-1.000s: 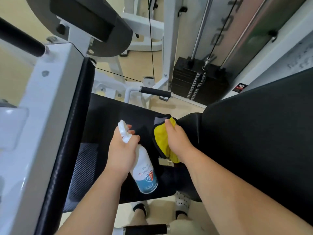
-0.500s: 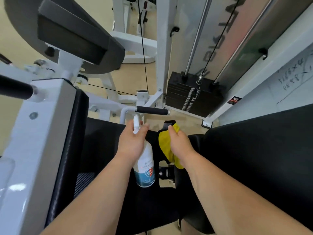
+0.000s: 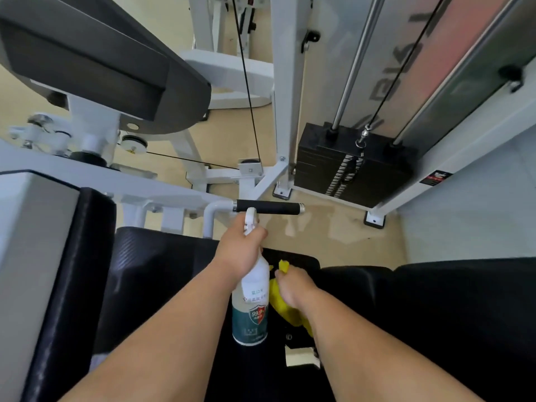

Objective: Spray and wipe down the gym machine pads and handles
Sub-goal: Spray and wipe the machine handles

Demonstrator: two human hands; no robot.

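My left hand (image 3: 242, 250) grips a white spray bottle (image 3: 251, 303) with a teal label, its nozzle raised close to the black handle grip (image 3: 269, 207) of the machine. My right hand (image 3: 295, 288) presses a yellow cloth (image 3: 285, 307) onto the black seat pad (image 3: 162, 274). A second black pad (image 3: 449, 314) fills the lower right. The cloth is partly hidden under my hand and behind the bottle.
A black weight stack (image 3: 351, 166) with guide rods and a cable stands at the back right. White frame bars (image 3: 162, 195) cross behind the seat. A grey and black pad (image 3: 95, 62) hangs at upper left. A white panel with a black edge (image 3: 37, 271) stands on the left.
My left hand has carried the bottle forward, from over the seat pad up to the black handle grip. My right hand and the cloth have stayed on the seat pad while my view tilted forward.
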